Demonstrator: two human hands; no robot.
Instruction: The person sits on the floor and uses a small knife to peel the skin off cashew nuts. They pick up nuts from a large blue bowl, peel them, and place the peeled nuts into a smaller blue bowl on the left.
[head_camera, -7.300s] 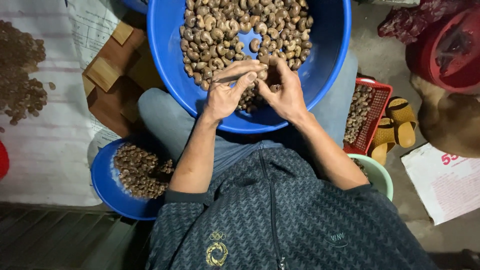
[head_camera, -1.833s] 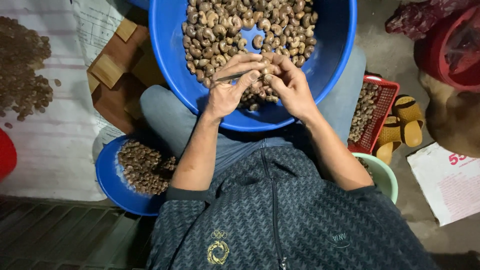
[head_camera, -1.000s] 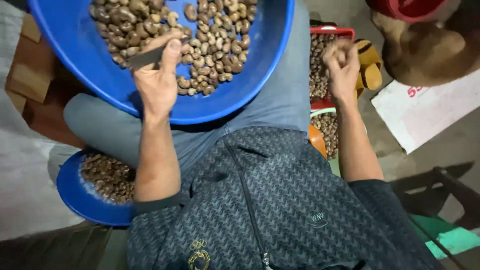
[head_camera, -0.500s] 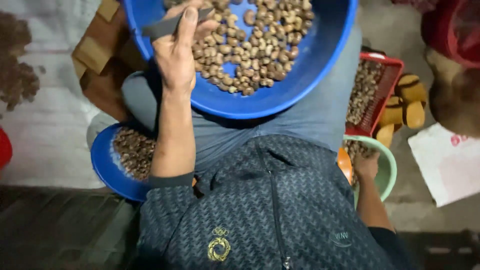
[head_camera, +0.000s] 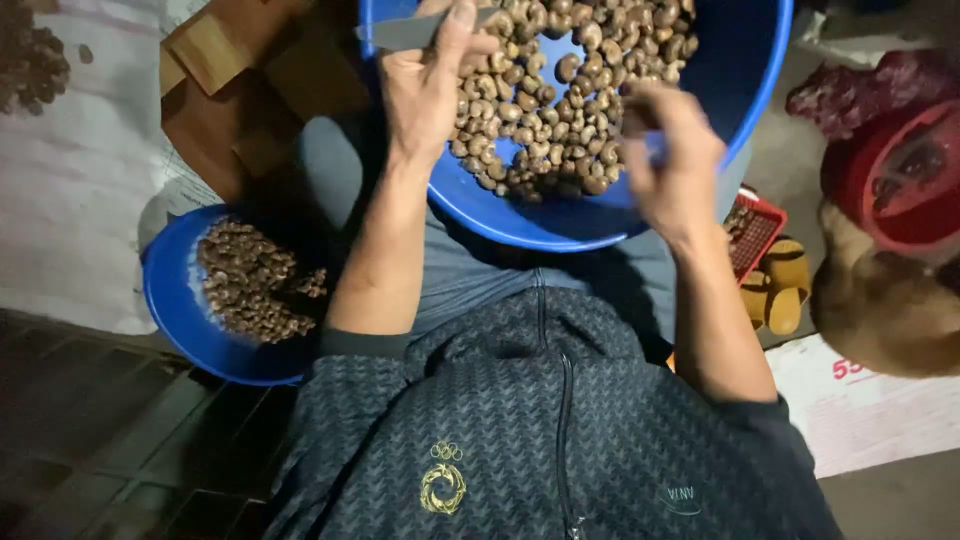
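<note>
Head view: left hand (head_camera: 425, 85) grips a thin knife (head_camera: 400, 33); right hand (head_camera: 672, 165), blurred, pinches over light, hard, brittle nuts (head_camera: 560, 100)—pick singly by the sides.

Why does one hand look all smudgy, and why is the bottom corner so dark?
In the head view, the right hand is smeared by motion blur, so its fingers cannot be made out; the left hand, holding a grey blade, looks sharper. Light falls on the big blue basin of nuts, while the floor at lower left sits in deep shadow.
</note>
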